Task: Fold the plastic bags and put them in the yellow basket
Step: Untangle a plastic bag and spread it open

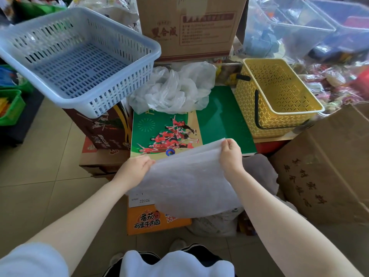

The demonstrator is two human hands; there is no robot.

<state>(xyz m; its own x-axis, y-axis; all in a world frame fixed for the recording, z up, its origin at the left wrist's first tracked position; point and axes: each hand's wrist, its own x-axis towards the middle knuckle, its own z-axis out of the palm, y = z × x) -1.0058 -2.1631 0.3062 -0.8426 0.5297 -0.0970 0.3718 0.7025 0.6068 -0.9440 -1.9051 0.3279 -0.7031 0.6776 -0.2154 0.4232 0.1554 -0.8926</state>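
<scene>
Both sets of fingers are curled tight: the right hand (230,154) pinches the far top corner of the flattened plastic bag (189,182), the left hand (135,166) grips its near left edge, and the milky sheet hangs stretched between them, lifted above the front of the green box (223,120). Beyond it, a crumpled heap of clear bags (175,88) sits on the back of that same box top, right in the working space. The yellow basket (279,96) stands just beside on the right, black handle folded down against its wall, nothing visible inside. To the left, a pale blue basket (79,56) perches tilted on a dark brown carton (103,128). Behind the heap rises a tall cardboard box (189,27) with dark red Chinese lettering, too soft to read fully. The green box lid shows players in red kit. Below the bag, a white label reads "Z2026", and the orange carton (151,220) under it says 番茄鸡蛋牛肉面. A big brown cardboard box (329,166) with dark characters crowds the right. Clear plastic tubs (299,23) sit far right. Beige floor tiles (40,166) spread out on the left.
</scene>
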